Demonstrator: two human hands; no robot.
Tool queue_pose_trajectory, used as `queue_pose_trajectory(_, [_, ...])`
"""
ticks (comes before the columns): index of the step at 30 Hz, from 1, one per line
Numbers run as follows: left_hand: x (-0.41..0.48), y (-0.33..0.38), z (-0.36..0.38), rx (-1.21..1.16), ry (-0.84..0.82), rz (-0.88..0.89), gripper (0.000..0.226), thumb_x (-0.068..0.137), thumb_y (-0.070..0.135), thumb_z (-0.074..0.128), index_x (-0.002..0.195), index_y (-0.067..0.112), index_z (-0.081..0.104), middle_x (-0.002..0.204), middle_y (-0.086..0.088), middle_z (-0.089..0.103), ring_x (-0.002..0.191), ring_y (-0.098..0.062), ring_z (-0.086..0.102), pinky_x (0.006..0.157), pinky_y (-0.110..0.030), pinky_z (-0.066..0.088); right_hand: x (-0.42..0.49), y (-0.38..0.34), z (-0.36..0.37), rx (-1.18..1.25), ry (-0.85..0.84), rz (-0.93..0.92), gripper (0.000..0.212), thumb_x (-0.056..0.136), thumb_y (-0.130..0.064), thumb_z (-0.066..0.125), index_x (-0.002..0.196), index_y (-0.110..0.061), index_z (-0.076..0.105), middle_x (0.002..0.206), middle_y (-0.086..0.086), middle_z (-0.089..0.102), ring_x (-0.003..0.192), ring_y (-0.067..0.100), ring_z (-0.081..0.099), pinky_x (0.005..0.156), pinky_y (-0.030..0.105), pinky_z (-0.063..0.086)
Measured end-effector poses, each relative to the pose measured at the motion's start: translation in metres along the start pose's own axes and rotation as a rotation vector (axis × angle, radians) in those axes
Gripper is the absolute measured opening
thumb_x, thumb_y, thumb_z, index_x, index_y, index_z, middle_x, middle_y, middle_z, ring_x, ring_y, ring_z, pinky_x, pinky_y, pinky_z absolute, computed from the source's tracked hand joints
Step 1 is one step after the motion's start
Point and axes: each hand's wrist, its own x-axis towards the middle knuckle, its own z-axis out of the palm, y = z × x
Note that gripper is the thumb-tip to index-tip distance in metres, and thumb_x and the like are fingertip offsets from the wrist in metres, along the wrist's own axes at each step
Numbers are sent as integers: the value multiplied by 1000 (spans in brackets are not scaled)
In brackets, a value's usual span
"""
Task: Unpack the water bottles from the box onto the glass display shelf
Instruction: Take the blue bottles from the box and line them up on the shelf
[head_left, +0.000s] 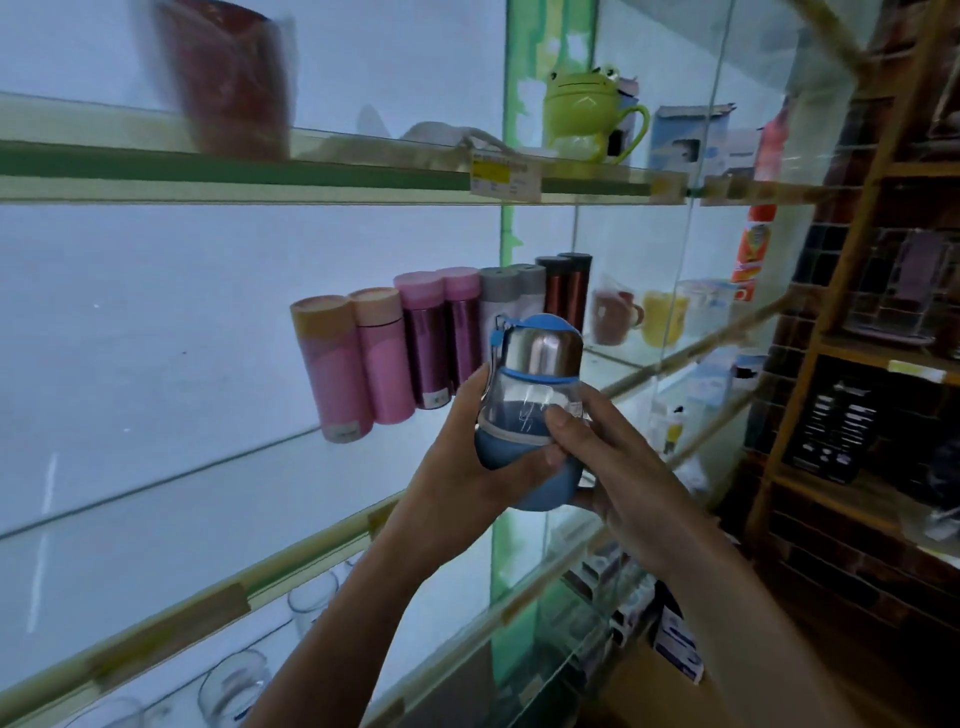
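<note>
1. Blue water bottle (530, 415) is upright in the air between my two hands, in front of the glass display shelf (182, 499).
2. My left hand (457, 478), raised from lower left, wraps the bottle's blue lower half, with the thumb across the front.
3. My right hand (608, 467) grips from the right, thumb pressed on the clear body and fingers curled under the base.
4. I see a row of flasks (387, 358) on that shelf, just behind the bottle.

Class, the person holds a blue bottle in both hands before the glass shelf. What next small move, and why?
Probably ease the blue bottle forward and stand it on the glass shelf beside the pink flasks: the left hand and right hand hold it in mid-air, and bare glass shows there.
</note>
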Motion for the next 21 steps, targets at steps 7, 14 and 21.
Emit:
queue_pose_trajectory(7, [-28, 12, -45, 121, 197, -76, 74, 86, 10, 77, 146, 30, 39, 120, 17, 67, 109, -3, 67, 78, -20, 57, 26, 5, 49, 32, -215, 0, 44, 86, -43, 63, 130, -38, 62, 117, -7, 77, 110, 12, 73, 96, 47, 59])
queue_pose_trajectory(14, [-61, 29, -84, 226, 370, -112, 72, 85, 15, 78, 143, 36, 41, 117, 25, 67, 104, 6, 66, 76, -14, 55, 39, 8, 103, 73, -410, 5, 33, 103, -29, 56, 136, -34, 60, 126, -7, 73, 118, 16, 70, 99, 56, 56])
queue_pose_trajectory(21, [-103, 43, -127, 331, 529, -152, 78, 85, 21, 79, 148, 37, 36, 126, 21, 63, 106, 10, 63, 76, -11, 53, 40, 15, 167, 118, -553, 2, 39, 98, -34, 60, 137, -35, 59, 127, -7, 73, 119, 15, 69, 99, 56, 56])
